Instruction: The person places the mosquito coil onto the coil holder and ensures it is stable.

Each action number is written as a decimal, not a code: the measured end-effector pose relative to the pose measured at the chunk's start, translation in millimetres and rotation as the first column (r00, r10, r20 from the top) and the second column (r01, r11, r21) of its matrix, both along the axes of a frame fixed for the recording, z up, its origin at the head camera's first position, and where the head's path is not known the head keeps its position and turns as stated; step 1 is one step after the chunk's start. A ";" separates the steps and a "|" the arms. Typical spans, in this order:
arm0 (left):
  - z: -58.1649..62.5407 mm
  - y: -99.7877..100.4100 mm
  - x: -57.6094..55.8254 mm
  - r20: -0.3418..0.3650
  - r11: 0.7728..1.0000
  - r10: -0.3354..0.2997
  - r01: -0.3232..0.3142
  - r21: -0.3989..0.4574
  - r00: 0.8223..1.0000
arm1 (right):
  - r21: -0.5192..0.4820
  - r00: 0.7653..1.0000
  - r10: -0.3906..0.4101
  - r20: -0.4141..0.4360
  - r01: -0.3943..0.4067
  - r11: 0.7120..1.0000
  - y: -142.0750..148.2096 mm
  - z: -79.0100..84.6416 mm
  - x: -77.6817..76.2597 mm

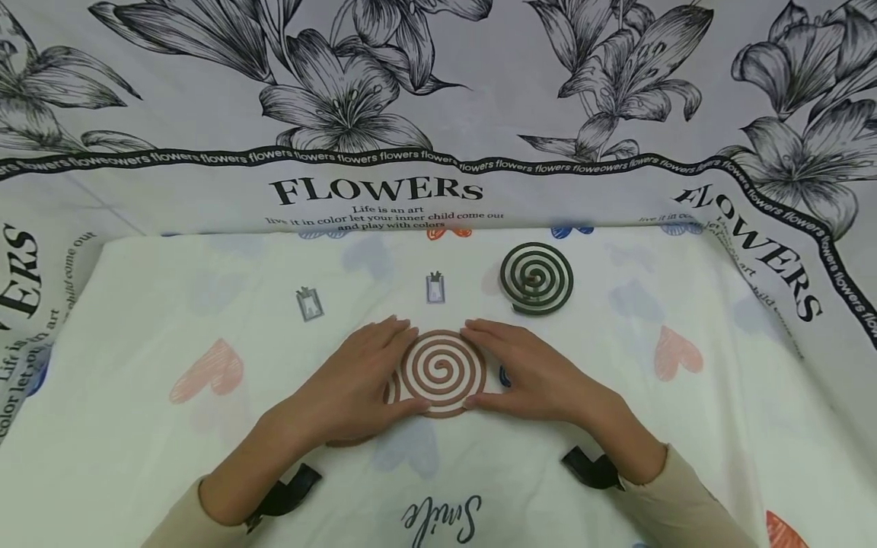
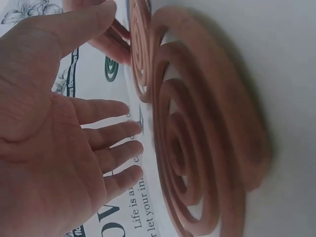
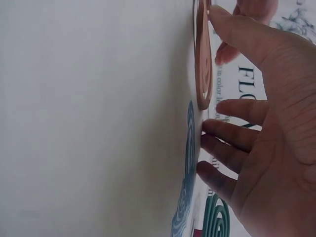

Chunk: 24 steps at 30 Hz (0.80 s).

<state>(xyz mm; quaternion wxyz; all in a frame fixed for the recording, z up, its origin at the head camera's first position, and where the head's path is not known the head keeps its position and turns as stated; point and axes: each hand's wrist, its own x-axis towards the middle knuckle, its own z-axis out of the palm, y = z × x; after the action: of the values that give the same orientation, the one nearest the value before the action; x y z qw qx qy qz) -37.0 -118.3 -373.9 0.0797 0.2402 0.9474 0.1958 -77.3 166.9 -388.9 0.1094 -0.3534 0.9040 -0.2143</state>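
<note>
Your left hand (image 1: 359, 380), right hand (image 1: 530, 369): fingers spread around brown coil (image 1: 444, 373) | gap to green coil (image 1: 534, 278), nearer worktop (image 1: 137, 304) far edge

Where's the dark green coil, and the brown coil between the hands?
Dark green coil (image 1: 532, 279), head view: centre of the spiral.
Brown coil (image 1: 442, 371), head view: innermost curl of the spiral.

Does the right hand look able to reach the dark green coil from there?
Probably yes. The right hand is at the edge of a brown coil, and in the head view only white cloth shows between that hand and the dark green coil, which lies uncovered.
</note>
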 end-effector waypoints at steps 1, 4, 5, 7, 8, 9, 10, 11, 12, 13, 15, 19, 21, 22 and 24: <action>-0.8 -0.3 0.2 -0.001 1.000 0.000 0.000 -0.007 1.000 | 0.006 1.000 0.002 0.001 -0.002 1.000 -0.5 -0.4 -0.4; -2.5 -1.2 1.1 -0.005 1.000 0.002 -0.002 -0.017 1.000 | 0.021 1.000 0.011 0.005 -0.011 1.000 -1.1 -2.1 -1.3; -3.0 -1.4 1.4 -0.009 1.000 0.002 -0.002 -0.020 1.000 | 0.026 1.000 0.014 0.001 -0.014 1.000 -1.0 -2.6 -1.4; -3.5 -1.4 1.8 -0.016 1.000 0.003 -0.004 -0.018 1.000 | 0.028 1.000 0.021 -0.010 -0.020 0.999 -0.1 -3.3 -1.9; -3.8 -1.1 1.7 -0.019 1.000 0.002 -0.002 -0.018 1.000 | 0.027 1.000 0.025 -0.019 -0.024 0.999 0.4 -3.4 -2.2; -4.1 -0.8 1.5 -0.017 1.000 0.001 -0.001 -0.018 1.000 | 0.026 0.999 0.027 -0.028 -0.026 0.999 1.0 -3.4 -2.6; -4.2 -0.9 1.3 -0.015 1.000 -0.001 0.001 -0.021 1.000 | 0.025 0.999 0.029 -0.034 -0.029 0.999 1.2 -3.1 -3.0; -4.3 -1.0 1.0 -0.011 1.000 -0.002 0.001 -0.023 1.000 | 0.023 0.999 0.032 -0.039 -0.031 0.999 1.1 -2.7 -3.4; -4.3 -1.1 0.7 -0.006 1.000 -0.001 0.001 -0.025 1.000 | 0.021 0.999 0.035 -0.040 -0.034 0.999 1.1 -2.5 -3.8; -4.5 -1.2 0.4 -0.003 1.000 -0.001 0.001 -0.030 1.000 | 0.021 0.999 0.037 -0.039 -0.036 0.999 1.0 -2.4 -4.1; -4.8 -1.7 0.0 0.006 0.999 0.002 -0.002 -0.037 1.000 | 0.023 0.999 0.040 -0.034 -0.039 0.999 0.7 -2.4 -4.5; -5.2 -2.6 -0.4 0.015 0.999 0.010 -0.009 -0.041 1.000 | 0.025 0.999 0.039 -0.027 -0.039 0.999 -1.0 -2.6 -5.0; -5.4 -2.7 -1.0 0.021 0.999 0.012 -0.011 -0.039 1.000 | 0.024 0.999 0.034 -0.019 -0.034 0.999 -1.8 -2.7 -5.1; -5.5 -2.7 -1.4 0.021 0.999 0.012 -0.011 -0.040 1.000 | 0.022 0.999 0.031 -0.014 -0.031 0.999 -2.2 -2.8 -5.2; -5.3 -2.7 -2.4 0.022 0.999 0.014 -0.013 -0.044 1.000 | 0.019 1.000 0.025 -0.004 -0.025 1.000 -3.1 -2.9 -5.6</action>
<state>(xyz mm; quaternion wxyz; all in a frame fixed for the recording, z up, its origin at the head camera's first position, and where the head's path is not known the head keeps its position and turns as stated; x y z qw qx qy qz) -39.4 -121.0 -379.2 0.0941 0.2297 0.9522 0.1782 -82.9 163.8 -391.7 0.1136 -0.3640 0.9017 -0.2037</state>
